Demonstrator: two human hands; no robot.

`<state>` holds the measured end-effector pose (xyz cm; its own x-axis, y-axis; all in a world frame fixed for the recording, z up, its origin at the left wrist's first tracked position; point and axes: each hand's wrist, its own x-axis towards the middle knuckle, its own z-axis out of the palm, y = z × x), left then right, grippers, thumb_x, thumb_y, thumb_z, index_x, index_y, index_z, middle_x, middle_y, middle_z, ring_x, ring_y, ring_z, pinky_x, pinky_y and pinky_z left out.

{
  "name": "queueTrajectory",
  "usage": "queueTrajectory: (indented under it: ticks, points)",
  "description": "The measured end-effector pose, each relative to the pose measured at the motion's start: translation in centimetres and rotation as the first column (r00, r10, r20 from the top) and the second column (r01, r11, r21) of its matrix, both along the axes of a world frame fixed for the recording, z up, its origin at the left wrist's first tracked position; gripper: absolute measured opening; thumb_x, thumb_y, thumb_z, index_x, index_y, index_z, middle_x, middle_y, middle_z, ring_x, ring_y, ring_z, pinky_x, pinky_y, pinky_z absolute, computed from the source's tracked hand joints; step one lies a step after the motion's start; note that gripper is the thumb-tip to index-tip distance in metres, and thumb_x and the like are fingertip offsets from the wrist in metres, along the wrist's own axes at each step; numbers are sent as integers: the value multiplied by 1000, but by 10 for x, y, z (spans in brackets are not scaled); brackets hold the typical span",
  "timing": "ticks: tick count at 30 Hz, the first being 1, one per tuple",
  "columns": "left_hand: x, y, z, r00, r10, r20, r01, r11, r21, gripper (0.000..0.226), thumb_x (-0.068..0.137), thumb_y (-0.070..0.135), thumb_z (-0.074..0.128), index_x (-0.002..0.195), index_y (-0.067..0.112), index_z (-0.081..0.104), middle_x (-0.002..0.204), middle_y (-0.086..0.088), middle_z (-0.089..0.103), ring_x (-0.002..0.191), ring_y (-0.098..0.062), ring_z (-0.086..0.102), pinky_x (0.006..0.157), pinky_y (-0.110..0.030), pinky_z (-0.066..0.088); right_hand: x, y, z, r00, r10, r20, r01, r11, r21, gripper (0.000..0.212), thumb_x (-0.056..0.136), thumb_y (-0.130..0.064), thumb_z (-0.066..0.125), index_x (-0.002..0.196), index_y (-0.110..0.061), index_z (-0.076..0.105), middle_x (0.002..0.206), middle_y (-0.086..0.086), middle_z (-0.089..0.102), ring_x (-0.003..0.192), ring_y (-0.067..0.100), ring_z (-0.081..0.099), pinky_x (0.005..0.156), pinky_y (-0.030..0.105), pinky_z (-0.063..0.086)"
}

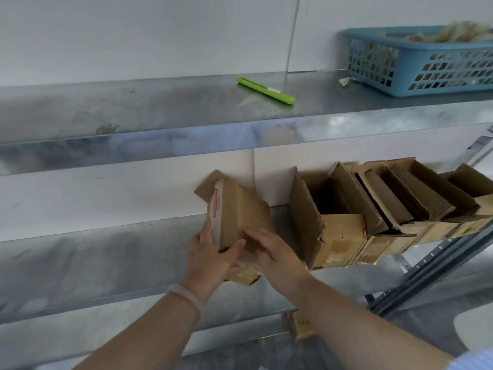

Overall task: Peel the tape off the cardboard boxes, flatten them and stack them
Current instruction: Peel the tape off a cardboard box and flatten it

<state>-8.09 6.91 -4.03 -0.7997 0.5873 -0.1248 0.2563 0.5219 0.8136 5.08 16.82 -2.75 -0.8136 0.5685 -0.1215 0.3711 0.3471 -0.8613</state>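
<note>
A small cardboard box [234,209] with a strip of white tape printed in red stands tilted on the middle metal shelf [93,263]. My left hand [213,252] grips its near left corner, thumb across the front face. My right hand [272,249] lies with straight fingers on the box's right side. To the right, a row of opened cardboard boxes [373,209] leans together on the same shelf, flaps up, with brown tape on their lower fronts.
A green utility knife [265,90] lies on the upper shelf. A blue plastic basket [426,60] holding peeled tape scraps stands at the upper right. A small cardboard piece [300,325] sits on a lower shelf. A grey shelf upright [426,265] slants at the right.
</note>
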Motion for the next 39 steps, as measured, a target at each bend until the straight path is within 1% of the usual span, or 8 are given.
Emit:
queueTrajectory:
  ticks: [5,10,15,21,25,29,36,39]
  points:
    - [-12,-21,-13,978,-10,208,-28,984,176,84,64,62,62,140,36,37,120,6,59,103,-13,62,86,-38,57,-18,6,-15,948,-254,190,266,963,-42,63,97,-42,52,151,-26,23,147,-1,36,133,20,39,111,39,34]
    - [-11,-39,-30,929,-23,370,-69,969,235,61,77,49,50,133,24,50,114,-5,65,99,-21,64,85,-43,55,-28,0,-18,944,-289,161,326,894,-309,64,88,-43,66,141,-19,40,120,-2,55,104,18,52,95,34,47]
    - [-12,-44,-21,886,-142,442,33,969,246,30,96,19,41,117,33,58,103,13,68,97,-10,62,77,-23,50,-34,-1,0,963,-269,-9,268,962,-57,72,83,-33,74,144,-34,35,115,-16,53,105,9,51,98,34,49]
    - [-37,-45,-12,994,109,11,-110,987,114,32,92,18,54,63,15,40,60,-1,40,57,-13,35,52,-27,25,-39,14,12,997,-40,-73,63,940,335,74,87,-32,69,146,-45,28,138,-18,40,125,7,41,110,32,39]
    - [-55,-57,-2,947,292,-132,-245,926,289,14,88,29,64,84,25,51,86,4,51,75,-12,51,68,-27,43,-43,32,3,992,119,42,-124,844,522,72,87,-32,69,146,-45,31,151,-21,29,141,7,23,121,38,20]
    - [-76,-58,-5,983,173,-52,-155,955,251,56,85,35,70,134,27,44,124,12,43,109,-7,48,90,-25,43,-47,34,-14,945,296,138,-317,729,607,67,92,-30,63,145,-47,24,150,-26,22,142,-6,6,117,17,-4]
    - [-76,-65,-21,988,-16,153,-24,967,254,22,88,19,68,94,39,61,94,15,69,92,-11,66,86,-36,56,-60,29,-19,943,278,181,-320,612,723,59,79,-25,72,132,-30,48,143,-8,41,139,15,30,119,37,26]
    - [-76,-67,-29,988,-4,155,-29,978,208,17,81,34,66,98,32,64,93,6,71,89,-15,67,84,-41,57,-78,17,-8,905,292,309,-424,558,714,62,88,-41,62,143,-33,34,151,-7,30,142,18,24,119,43,21]
